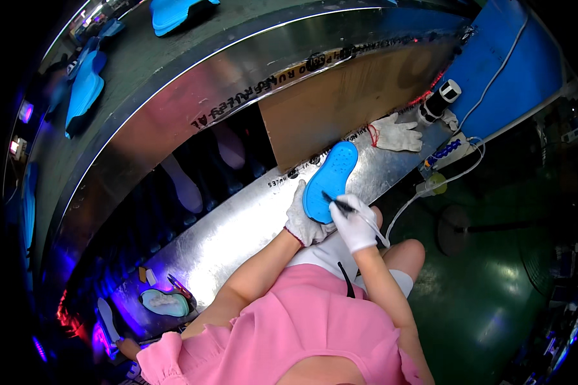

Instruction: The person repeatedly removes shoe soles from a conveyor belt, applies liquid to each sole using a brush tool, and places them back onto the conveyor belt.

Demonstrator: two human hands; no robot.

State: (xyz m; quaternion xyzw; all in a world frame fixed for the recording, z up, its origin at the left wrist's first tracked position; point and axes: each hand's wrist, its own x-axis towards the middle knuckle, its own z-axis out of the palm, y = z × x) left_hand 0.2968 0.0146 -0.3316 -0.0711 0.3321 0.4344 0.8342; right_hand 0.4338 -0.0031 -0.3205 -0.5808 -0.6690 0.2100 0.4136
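Note:
My left hand (304, 220), in a pale knit work glove, grips a bright blue shoe sole (331, 178) along its left side and near end. The sole lies tilted, its face up and its far end pointing to the upper right. Closed in a white glove, my right hand (354, 224) holds a slim brush-like tool (335, 201) whose dark tip is over the sole's lower right part. Whether the tip touches the surface I cannot tell. A thin white tube or handle shows behind that hand.
A metal bench (228, 250) carries a loose glove (397, 133), a black-and-white cylinder (440, 99) and a white cable (404, 206). Cardboard (340, 109) leans under the conveyor (237, 38), which bears blue soles (85, 90). Another person's hand (129, 348) is at lower left, near a pale dish (165, 303).

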